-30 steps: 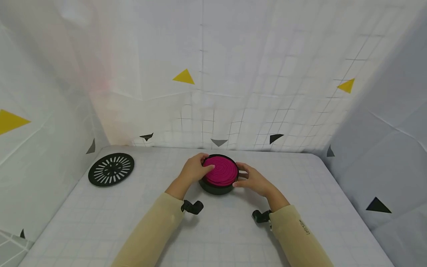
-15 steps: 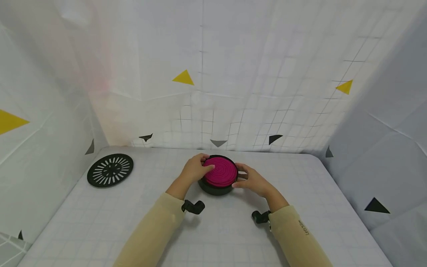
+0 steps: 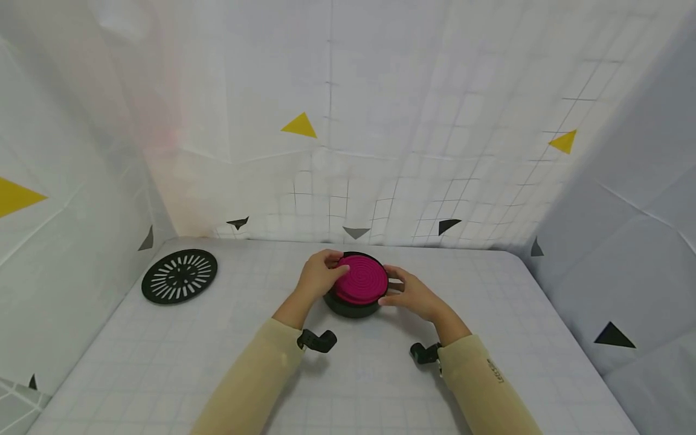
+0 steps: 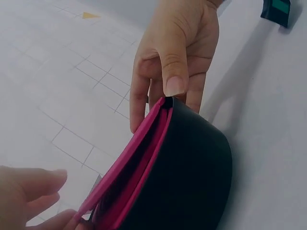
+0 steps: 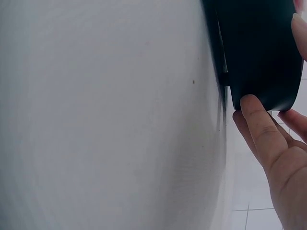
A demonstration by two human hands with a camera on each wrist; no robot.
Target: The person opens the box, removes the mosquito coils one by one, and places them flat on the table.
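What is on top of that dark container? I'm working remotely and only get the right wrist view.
Observer: A pink disc with raised rings covers the top of the dark container.
Operator: Is it lying flat?
Observer: No, the left wrist view shows it tilted, its edge raised by the left hand with a gap beneath.
Operator: Anything else out there on the table?
Observer: Yes, a black slotted disc lies on the table, far over on the person's left.
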